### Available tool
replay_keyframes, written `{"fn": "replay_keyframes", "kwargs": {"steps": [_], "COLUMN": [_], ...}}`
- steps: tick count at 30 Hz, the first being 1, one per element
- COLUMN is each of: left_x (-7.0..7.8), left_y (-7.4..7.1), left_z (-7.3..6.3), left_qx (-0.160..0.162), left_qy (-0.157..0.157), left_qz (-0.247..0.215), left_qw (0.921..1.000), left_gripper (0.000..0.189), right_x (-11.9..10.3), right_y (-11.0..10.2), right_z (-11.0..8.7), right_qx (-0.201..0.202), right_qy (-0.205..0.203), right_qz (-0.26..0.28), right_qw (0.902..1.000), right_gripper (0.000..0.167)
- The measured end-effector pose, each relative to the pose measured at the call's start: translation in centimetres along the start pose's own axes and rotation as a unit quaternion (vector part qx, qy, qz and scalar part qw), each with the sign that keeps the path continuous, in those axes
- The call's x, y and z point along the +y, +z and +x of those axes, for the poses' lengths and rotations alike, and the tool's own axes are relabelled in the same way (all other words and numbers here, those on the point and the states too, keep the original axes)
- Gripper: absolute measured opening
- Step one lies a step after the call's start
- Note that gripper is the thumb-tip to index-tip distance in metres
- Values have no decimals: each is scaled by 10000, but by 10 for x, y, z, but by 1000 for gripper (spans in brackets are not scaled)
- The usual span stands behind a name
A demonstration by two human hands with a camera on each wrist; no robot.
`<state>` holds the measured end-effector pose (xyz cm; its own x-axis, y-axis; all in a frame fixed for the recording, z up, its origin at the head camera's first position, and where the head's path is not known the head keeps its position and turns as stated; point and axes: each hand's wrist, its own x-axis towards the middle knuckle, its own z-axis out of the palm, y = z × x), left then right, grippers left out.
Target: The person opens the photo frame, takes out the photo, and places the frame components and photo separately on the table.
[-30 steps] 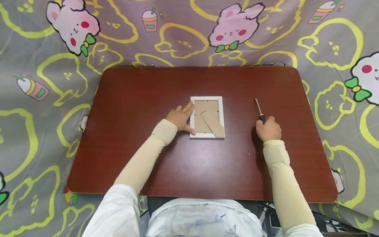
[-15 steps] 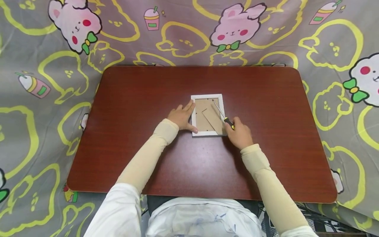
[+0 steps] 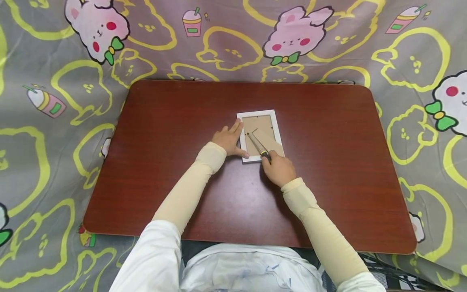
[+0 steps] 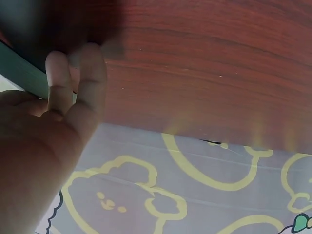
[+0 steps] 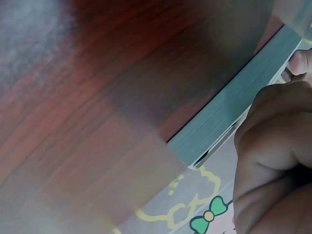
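A white picture frame (image 3: 278,132) lies face down on the table, slightly turned, its brown backing board (image 3: 260,121) and folded stand leg (image 3: 269,140) facing up. Small dark tabs dot the backing's edges. My left hand (image 3: 228,140) rests along the frame's left side, fingers extended near the top and thumb at the lower corner. With my right hand (image 3: 280,169) I grip a screwdriver (image 3: 265,154) by its black and yellow handle. Its tip is over the backing's left edge, near a tab; contact is unclear. The right wrist view shows the frame's side (image 5: 234,102), but not the screwdriver.
The reddish-brown table (image 3: 175,121) extends around the frame on all sides. Behind it and at both sides hangs a patterned grey cloth (image 3: 226,52). Dark wire racks (image 3: 390,267) show below the table's front right edge.
My right hand has carried the screwdriver leftward from the table's right side to over the frame's backing. The frame has turned slightly counterclockwise, with my left hand staying on its left side.
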<state>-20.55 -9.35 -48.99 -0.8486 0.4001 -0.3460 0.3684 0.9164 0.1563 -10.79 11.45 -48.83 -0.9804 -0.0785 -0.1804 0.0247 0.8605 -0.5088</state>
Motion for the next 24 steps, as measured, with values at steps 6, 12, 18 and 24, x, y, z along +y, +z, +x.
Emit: {"fn": "replay_keyframes", "kwargs": {"steps": [6, 12, 18, 24], "left_x": [-3, -5, -7, -6], "left_y": [3, 4, 6, 6], "left_z": [10, 16, 18, 18], "left_qx": [4, 29, 27, -54], "left_qy": [-31, -11, 8, 28], "left_qz": [-37, -61, -152, -161], "left_qw": [10000, 10000, 9999, 9999], "left_gripper": [135, 137, 138, 137], "right_x": [-4, -1, 3, 5], "right_y": [2, 6, 2, 5], "right_z": [3, 7, 14, 14], "right_qx": [-107, -225, -313, -351], "right_qy": [48, -84, -327, -533], "right_qz": [67, 279, 586, 432], "right_qw": [9999, 9993, 9973, 9970], "right_gripper": [39, 34, 28, 25]}}
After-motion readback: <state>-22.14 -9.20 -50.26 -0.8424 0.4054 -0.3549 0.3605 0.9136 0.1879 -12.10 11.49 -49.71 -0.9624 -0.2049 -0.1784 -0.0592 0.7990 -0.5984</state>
